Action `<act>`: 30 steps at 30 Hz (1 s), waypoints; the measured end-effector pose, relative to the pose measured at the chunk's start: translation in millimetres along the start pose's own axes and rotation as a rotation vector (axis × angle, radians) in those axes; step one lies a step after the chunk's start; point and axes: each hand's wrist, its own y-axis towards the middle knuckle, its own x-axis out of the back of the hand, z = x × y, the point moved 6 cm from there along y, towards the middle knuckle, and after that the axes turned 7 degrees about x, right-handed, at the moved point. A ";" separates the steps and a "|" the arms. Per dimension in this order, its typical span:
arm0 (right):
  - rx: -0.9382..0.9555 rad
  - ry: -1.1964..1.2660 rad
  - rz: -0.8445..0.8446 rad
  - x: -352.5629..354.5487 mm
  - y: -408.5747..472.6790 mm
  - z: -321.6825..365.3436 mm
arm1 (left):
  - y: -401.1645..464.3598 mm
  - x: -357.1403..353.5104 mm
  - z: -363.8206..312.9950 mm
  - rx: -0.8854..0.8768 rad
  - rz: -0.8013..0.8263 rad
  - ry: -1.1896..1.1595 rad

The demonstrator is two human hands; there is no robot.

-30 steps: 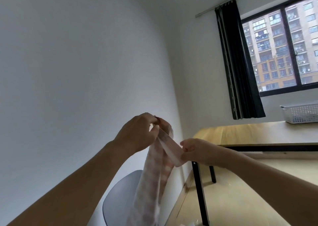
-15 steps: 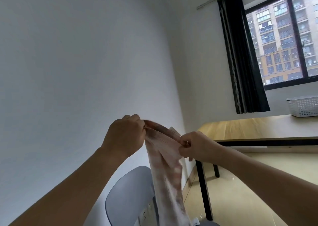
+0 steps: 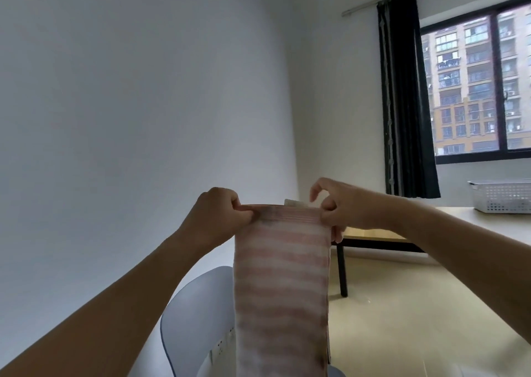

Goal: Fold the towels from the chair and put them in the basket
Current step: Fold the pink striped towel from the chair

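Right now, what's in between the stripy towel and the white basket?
In the head view, the right hand pinching the towel comes first, then bare wooden tabletop stretching to the basket near the window.

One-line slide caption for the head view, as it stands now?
Both hands, left and right, pinch the top corners of a striped towel hanging over the chair; basket waits on the table.
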 end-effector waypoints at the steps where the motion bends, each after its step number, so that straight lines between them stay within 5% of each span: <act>1: -0.027 -0.031 0.031 1.7 -1.2 0.1 | 0.0 -4.3 0.9 0.024 0.043 -0.110; 8: -0.078 -0.363 0.023 1.3 3.3 -15.7 | 4.7 -50.0 11.1 0.152 0.440 -0.749; 16: -0.240 -0.303 0.001 -25.4 22.2 -88.0 | 6.5 -129.6 34.5 0.262 0.868 -0.520; 19: -0.192 -0.291 0.006 -27.5 30.7 -107.7 | 24.0 -148.6 34.6 0.254 0.769 -0.434; 26: -0.013 -0.392 -0.321 -2.3 54.2 -127.7 | 68.0 -156.5 16.1 0.041 0.281 -0.213; 30: 0.056 -0.436 -0.428 -2.6 60.8 -120.8 | 65.7 -146.2 6.2 -0.077 0.136 -0.144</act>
